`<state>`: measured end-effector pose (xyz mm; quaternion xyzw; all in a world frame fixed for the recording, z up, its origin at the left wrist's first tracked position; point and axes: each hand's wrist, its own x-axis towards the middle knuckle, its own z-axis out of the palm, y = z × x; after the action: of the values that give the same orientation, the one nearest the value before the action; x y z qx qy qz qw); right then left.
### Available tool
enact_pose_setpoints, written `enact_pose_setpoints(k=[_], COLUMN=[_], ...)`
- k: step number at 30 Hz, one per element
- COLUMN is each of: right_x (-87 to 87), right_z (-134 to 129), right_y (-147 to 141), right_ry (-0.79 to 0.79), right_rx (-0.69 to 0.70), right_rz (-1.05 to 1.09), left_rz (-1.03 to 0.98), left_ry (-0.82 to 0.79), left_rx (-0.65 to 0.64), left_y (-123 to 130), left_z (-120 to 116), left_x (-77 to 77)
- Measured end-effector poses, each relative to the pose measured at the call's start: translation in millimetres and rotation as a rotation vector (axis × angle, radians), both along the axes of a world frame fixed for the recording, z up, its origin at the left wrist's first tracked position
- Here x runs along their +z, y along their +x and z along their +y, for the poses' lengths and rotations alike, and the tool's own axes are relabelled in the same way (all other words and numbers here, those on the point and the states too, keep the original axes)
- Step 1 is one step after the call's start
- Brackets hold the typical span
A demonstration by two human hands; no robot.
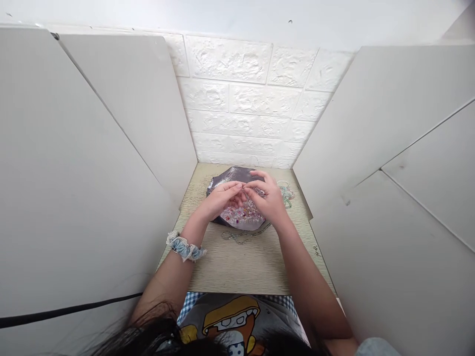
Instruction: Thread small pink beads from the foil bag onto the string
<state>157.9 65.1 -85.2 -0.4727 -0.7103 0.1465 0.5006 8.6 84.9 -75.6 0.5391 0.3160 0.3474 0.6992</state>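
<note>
Left hand (222, 200) and right hand (266, 197) curled over loose beads (242, 215) on a dark pouch (230, 174). Both grips pressed together, fingertips (247, 189) meeting above the pile; any pinched bead is too small for me to tell. Pouch sits centred on the bench (241, 264), likely keeping beads corralled within both hands' reach.
</note>
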Motion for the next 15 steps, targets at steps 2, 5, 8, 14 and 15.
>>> enact_pose_setpoints(k=[2, 5, 8, 14, 15], right_x=[-0.6, -1.2, -3.6, -21.6, -26.2], right_z=[0.0, -0.5, 1.7, 15.7, 17.5], right_y=[-0.5, -1.0, -1.2, 5.5, 6.8], right_ry=[0.025, 0.007, 0.0, -0.128, -0.186], right_rx=[0.005, 0.054, 0.039, -0.217, -0.243], right_rz=[-0.004, 0.017, 0.007, -0.128, -0.169], left_rz=[0.003, 0.06, 0.158, 0.207, 0.197], left_ry=[-0.008, -0.014, 0.004, 0.14, 0.152], left_rx=[0.007, 0.028, 0.074, 0.149, 0.161], left_y=[0.1, -0.7, -1.2, 0.0, -0.2], left_z=[-0.1, 1.2, 2.9, 4.3, 4.2], left_x=[0.3, 0.1, -1.4, -4.0, -3.5])
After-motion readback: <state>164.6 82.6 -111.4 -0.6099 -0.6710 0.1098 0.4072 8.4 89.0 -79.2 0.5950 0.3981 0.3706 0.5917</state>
